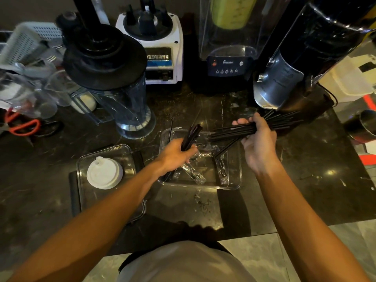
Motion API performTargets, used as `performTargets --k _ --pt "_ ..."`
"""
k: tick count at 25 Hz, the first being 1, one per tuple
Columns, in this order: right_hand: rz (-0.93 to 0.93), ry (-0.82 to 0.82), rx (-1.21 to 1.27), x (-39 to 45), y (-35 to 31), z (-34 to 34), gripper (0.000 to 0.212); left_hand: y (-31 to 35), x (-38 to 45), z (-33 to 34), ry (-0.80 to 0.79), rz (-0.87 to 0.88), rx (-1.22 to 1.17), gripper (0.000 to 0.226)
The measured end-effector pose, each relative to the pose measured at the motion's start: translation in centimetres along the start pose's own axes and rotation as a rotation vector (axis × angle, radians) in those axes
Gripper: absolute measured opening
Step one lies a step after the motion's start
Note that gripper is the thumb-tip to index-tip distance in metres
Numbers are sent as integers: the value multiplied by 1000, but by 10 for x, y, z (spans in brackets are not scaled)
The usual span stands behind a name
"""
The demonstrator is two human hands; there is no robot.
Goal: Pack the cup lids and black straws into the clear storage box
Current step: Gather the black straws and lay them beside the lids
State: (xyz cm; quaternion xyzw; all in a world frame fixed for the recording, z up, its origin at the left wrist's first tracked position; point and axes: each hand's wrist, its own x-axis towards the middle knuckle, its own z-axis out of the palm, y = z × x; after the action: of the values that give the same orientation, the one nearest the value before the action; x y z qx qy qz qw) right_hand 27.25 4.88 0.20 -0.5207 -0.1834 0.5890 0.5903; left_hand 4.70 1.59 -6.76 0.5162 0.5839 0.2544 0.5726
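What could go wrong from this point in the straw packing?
The right hand holds a fanned bundle of black straws with a loose-looking grip; some could slip onto the counter. The left hand holds a smaller bundle upright over the clear storage box, where wrapped items lie crossed and may stop straws settling flat.

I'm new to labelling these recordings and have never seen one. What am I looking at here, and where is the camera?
The one picture comes from a camera on a person's head, looking down at a dark counter. There is no machine, just two bare hands. The left hand grips a few black straws over the clear storage box. The right hand holds a bigger bundle of straws. White cup lids sit on a clear tray to the left. Blenders stand behind.
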Motion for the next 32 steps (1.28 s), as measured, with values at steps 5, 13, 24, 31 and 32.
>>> performTargets --k 5,13,24,31,32 --pt "53 -189 -496 -13 31 16 10 -2 -3 -2 128 32 -200 11" --pt "173 -482 -927 -20 98 13 7 -10 -4 10 123 -65 -365 19" --pt "214 -583 -967 -20 101 15 59 -5 -2 22 94 -74 -443 49" --pt "214 -671 -1011 -18 99 8 60 -7 4 30 109 -86 -373 45" --pt "237 -677 -985 -16 100 6 67 -6 4 30 138 -92 -406 41"
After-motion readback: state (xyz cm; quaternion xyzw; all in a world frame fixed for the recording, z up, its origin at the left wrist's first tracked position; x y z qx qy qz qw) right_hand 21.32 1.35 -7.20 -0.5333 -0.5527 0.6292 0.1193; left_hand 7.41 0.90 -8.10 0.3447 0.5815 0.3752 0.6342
